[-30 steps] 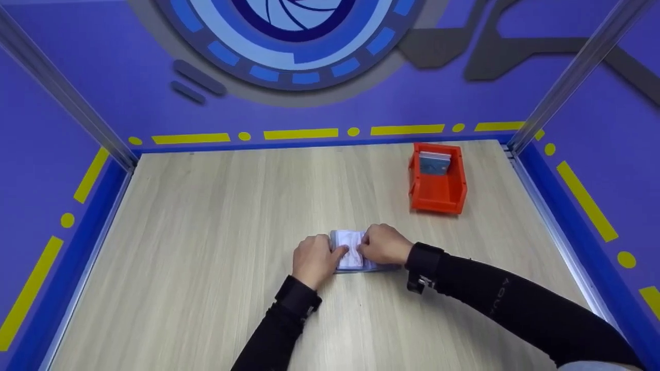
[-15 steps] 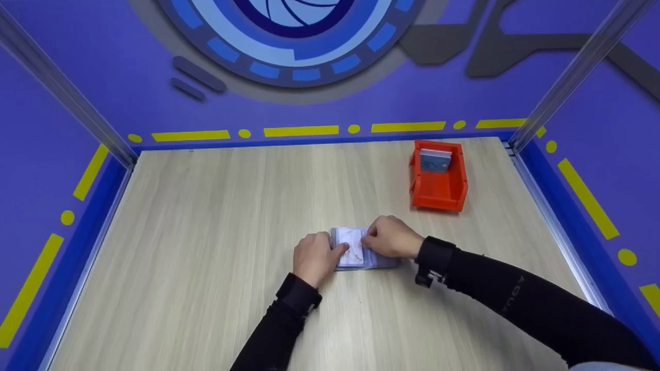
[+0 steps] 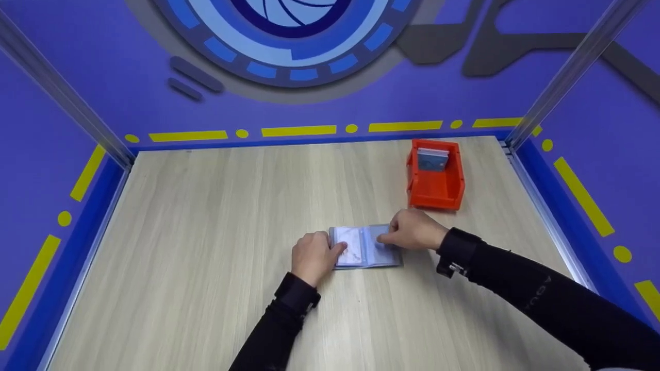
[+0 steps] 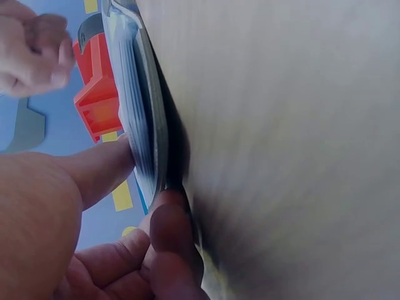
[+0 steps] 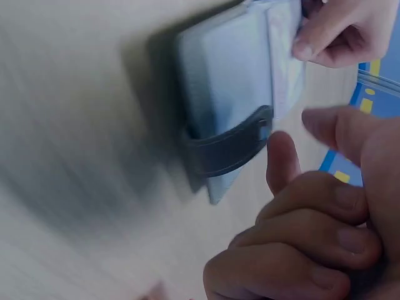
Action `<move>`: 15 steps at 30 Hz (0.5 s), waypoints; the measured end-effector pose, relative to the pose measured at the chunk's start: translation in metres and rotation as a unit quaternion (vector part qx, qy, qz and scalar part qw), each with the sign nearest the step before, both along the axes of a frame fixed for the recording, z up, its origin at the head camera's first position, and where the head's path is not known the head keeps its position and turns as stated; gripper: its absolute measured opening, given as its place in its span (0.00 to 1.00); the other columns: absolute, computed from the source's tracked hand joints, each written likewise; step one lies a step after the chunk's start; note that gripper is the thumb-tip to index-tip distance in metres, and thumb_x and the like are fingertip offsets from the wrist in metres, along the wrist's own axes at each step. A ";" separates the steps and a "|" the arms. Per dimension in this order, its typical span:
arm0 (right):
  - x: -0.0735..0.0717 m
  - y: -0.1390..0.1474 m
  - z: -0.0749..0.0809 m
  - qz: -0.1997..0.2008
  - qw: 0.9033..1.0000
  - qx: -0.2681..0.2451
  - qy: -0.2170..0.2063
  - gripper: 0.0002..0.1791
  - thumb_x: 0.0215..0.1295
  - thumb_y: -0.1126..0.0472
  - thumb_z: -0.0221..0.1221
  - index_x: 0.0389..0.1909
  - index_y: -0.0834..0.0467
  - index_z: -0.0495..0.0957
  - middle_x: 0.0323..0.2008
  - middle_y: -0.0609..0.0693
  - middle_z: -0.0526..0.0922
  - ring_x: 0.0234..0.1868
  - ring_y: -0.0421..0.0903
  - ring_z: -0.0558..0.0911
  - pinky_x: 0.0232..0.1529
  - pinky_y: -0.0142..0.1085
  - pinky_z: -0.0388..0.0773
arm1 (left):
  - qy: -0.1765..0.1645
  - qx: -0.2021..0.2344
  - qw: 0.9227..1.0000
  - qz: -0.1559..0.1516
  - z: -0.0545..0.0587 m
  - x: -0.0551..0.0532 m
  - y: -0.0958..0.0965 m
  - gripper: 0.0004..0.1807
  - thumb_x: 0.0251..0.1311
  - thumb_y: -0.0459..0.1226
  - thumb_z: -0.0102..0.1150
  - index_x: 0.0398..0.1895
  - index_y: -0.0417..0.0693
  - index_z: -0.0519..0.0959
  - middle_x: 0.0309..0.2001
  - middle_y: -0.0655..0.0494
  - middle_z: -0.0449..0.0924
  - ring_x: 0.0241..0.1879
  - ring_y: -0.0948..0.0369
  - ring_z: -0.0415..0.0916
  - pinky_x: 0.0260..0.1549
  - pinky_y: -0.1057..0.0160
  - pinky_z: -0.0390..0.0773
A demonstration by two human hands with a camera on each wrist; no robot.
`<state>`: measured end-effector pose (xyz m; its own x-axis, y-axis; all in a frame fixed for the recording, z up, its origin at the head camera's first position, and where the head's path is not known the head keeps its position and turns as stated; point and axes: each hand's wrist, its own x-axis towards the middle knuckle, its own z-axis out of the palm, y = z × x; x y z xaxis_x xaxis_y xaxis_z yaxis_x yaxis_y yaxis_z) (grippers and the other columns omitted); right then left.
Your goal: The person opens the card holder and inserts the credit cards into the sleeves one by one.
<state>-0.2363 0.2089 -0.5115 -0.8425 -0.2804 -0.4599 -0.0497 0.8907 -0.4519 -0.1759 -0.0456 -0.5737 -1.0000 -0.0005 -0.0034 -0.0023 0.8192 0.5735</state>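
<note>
A card holder (image 3: 382,257) with clear plastic sleeves lies spread on the table; a pale printed card (image 3: 350,246) shows in its left sleeve. My left hand (image 3: 313,259) grips its left edge, thumb on top and fingers beneath, as the left wrist view shows of the stacked sleeves (image 4: 139,94). Over the right side hovers my right hand (image 3: 416,230). In the right wrist view its thumb and index finger stand apart with nothing between them, close to the dark snap strap (image 5: 228,150); the other fingers are curled.
An orange-red bin (image 3: 435,200) stands at the back right, with several cards (image 3: 432,160) upright at its far end. Blue panels (image 3: 289,116) enclose the wooden table (image 3: 216,221) at the back and sides.
My right hand has moved right, off the card and across to the right side, uncovering more of the card holder. My left hand keeps its grip in place.
</note>
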 end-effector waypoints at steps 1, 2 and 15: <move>0.001 0.002 -0.002 0.000 1.000 0.007 -0.007 0.29 0.68 0.39 0.73 0.15 0.53 0.78 0.14 0.42 0.64 0.18 0.43 0.66 0.24 0.36 0.57 | 0.002 0.002 1.000 0.001 0.000 0.000 0.000 0.30 0.65 0.54 0.77 0.17 0.54 0.69 0.21 0.61 0.68 0.23 0.60 0.66 0.24 0.60 0.63; 0.003 0.003 -0.004 0.000 1.000 0.013 -0.011 0.31 0.66 0.38 0.74 0.14 0.52 0.76 0.14 0.42 0.63 0.18 0.43 0.64 0.24 0.36 0.56 | 0.003 0.003 1.000 0.001 0.000 0.000 0.000 0.30 0.65 0.53 0.77 0.17 0.54 0.68 0.21 0.62 0.67 0.23 0.61 0.65 0.24 0.60 0.63; 0.007 0.020 -0.010 0.000 0.998 0.053 0.023 0.23 0.72 0.48 0.65 0.17 0.52 0.78 0.15 0.43 0.64 0.20 0.45 0.67 0.25 0.38 0.59 | 0.002 0.002 1.000 -0.001 -0.002 -0.001 0.000 0.31 0.64 0.53 0.77 0.16 0.55 0.66 0.21 0.62 0.66 0.23 0.61 0.64 0.24 0.60 0.62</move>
